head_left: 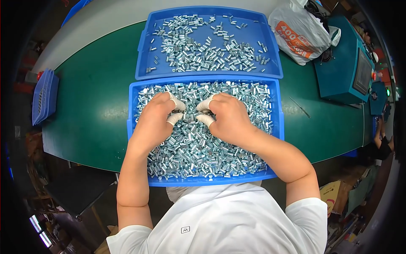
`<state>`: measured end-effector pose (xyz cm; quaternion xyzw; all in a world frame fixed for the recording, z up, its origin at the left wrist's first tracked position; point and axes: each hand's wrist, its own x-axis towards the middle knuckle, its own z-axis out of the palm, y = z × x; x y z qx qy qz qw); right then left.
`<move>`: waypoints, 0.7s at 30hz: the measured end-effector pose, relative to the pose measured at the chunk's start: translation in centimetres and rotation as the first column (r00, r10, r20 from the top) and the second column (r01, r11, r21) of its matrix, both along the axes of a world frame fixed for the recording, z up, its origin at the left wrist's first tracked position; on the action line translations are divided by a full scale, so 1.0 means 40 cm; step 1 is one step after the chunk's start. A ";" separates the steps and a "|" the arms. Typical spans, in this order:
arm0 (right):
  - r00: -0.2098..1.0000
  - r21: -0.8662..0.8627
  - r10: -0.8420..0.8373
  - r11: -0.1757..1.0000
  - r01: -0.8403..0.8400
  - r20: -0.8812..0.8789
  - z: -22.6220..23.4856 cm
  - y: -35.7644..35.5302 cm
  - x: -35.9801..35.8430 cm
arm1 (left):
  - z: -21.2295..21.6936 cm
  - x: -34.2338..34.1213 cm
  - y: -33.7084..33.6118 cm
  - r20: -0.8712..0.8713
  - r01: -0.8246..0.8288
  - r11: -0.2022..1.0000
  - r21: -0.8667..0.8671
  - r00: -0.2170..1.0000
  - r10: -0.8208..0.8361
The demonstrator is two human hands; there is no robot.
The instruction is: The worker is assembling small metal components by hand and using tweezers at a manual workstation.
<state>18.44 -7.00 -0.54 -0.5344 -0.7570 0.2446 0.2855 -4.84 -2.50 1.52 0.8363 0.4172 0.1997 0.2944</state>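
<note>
1. Blue near tray is sitting on the green counter, heaped with small silver metal sleeves.
2. Left hand and right hand are resting palm-down on the heap, close together, white-capped fingertips curling into the sleeves; whether they are pinching any, I cannot tell.
3. Far tray is lying just behind, holding fewer sleeves.
4. White bag is slumping at the right.

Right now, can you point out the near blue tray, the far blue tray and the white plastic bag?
near blue tray (203, 181), head view, on its front rim.
far blue tray (209, 75), head view, on its near rim.
white plastic bag (292, 17), head view, on the bag's white upper side.
</note>
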 end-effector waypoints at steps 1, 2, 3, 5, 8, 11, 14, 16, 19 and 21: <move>1.000 -0.016 0.001 1.000 -0.001 0.000 0.003 0.000 -0.002 | -0.001 -0.001 0.002 -0.005 0.007 1.000 0.008 1.000 -0.007; 1.000 -0.030 0.000 1.000 0.000 0.000 0.006 0.001 -0.002 | -0.002 -0.001 0.003 -0.002 0.017 1.000 0.012 1.000 -0.017; 1.000 -0.045 -0.003 0.999 0.003 0.000 0.008 0.002 -0.003 | -0.002 -0.001 0.002 -0.013 0.012 1.000 0.016 1.000 -0.012; 0.999 0.010 0.014 1.000 -0.015 0.036 0.013 0.000 -0.003 | -0.002 0.001 -0.002 -0.020 0.006 1.000 0.015 1.000 -0.006; 0.989 0.068 0.030 0.997 -0.040 0.143 0.021 -0.005 -0.003 | 0.000 0.006 -0.007 -0.043 0.000 0.999 0.055 0.999 0.002; 0.978 0.080 0.031 0.996 -0.048 0.204 0.026 -0.008 -0.006 | -0.003 0.013 -0.006 -0.031 -0.029 0.998 0.048 0.999 0.030; 0.975 0.049 0.040 0.997 -0.052 0.220 0.025 -0.006 -0.007 | -0.008 0.018 -0.005 -0.048 -0.011 0.994 0.107 0.999 0.016; 0.979 0.045 0.044 0.998 -0.054 0.201 0.023 -0.005 -0.008 | -0.010 0.018 -0.002 -0.048 -0.005 0.993 0.117 0.999 0.011; 0.987 0.083 0.060 0.994 -0.072 0.146 0.017 -0.002 -0.006 | -0.013 0.021 0.003 -0.044 0.003 0.992 0.125 0.999 0.002; 0.989 0.111 0.090 0.988 -0.104 0.121 0.014 0.003 0.001 | -0.016 0.022 0.004 -0.039 -0.001 0.992 0.128 0.999 0.006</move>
